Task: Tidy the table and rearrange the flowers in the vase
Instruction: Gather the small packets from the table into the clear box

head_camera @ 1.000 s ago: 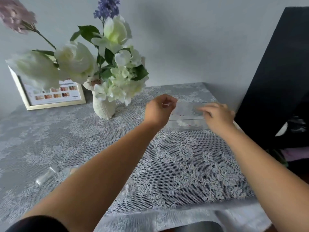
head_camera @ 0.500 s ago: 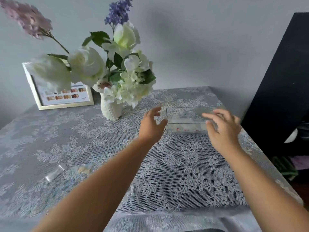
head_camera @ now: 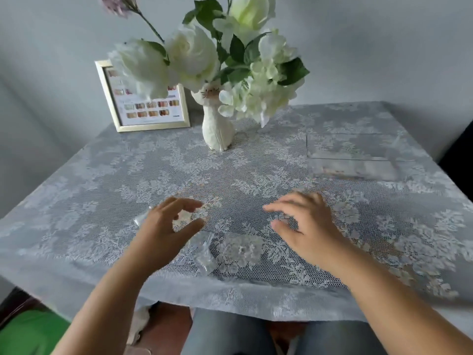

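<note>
A white cat-shaped vase (head_camera: 217, 129) stands at the back of the table, holding white flowers (head_camera: 192, 55) with green leaves and a pink sprig. A clear plastic box (head_camera: 355, 160) lies at the right on the lace tablecloth (head_camera: 256, 180). Small clear plastic packets (head_camera: 204, 252) lie near the front edge. My left hand (head_camera: 166, 226) hovers over one small packet (head_camera: 184, 216), fingers apart and curled around it without closing. My right hand (head_camera: 304, 226) is open, palm down, just above the cloth to the right.
A gold-framed card with colour swatches (head_camera: 146, 106) leans on the wall behind the vase. A dark object (head_camera: 460, 149) stands past the right edge. My knees (head_camera: 230, 336) are below the front edge, and something green (head_camera: 30, 334) lies on the floor at left.
Both hands drew back from the clear box at the right toward the front of the table. My left hand now hovers over the small packets. The view tilted downward.
</note>
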